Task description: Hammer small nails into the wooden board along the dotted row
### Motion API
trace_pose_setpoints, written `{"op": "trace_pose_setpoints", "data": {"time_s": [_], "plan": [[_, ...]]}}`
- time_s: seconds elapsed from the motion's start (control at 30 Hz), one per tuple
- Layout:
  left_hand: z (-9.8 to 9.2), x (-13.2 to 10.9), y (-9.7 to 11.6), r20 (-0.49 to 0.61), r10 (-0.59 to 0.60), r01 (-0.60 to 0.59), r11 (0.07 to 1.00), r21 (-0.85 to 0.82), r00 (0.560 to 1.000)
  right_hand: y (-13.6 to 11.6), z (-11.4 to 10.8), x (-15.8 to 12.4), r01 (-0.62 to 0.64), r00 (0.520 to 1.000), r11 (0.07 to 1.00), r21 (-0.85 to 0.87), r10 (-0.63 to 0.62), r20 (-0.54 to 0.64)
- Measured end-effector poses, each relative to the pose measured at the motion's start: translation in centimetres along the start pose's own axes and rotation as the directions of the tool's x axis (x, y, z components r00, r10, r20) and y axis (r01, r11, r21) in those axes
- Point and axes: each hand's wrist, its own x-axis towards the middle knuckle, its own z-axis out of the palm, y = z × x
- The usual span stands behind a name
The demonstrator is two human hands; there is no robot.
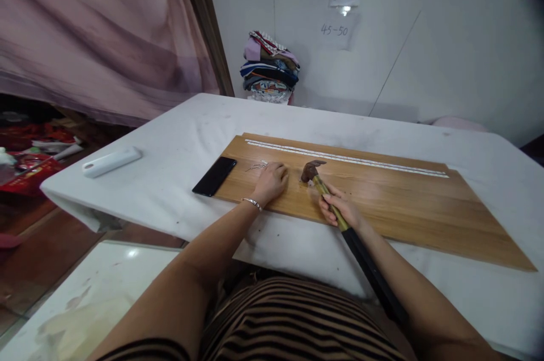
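Note:
My right hand grips a claw hammer by the brass-coloured part of its handle, just below the head. The hammer's rusty brown head is low over the wooden board, and its black grip runs back along my forearm. Whether a nail is beneath the head, I cannot make out. On the board, left of the hammer, rests my left hand, its fingers curled in and their tips hidden. Beside it lies a small heap of nails. A black phone lies at the board's left end.
Two white printed strips run along the board's far side. The board lies on a white-covered table, with a white cylindrical object at the left. Folded cloths are stacked beyond the table, by the wall. A pink curtain hangs at left.

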Motion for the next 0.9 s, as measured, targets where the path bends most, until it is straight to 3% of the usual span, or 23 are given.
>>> {"op": "trace_pose_setpoints", "data": {"time_s": [0.9], "plan": [[0.37, 0.03, -0.43, -0.027, 0.015, -0.014, 1.000, 0.007, 1.000, -0.07, 0.41, 0.20, 0.012, 1.000, 1.000, -0.009, -0.011, 0.010]]}}
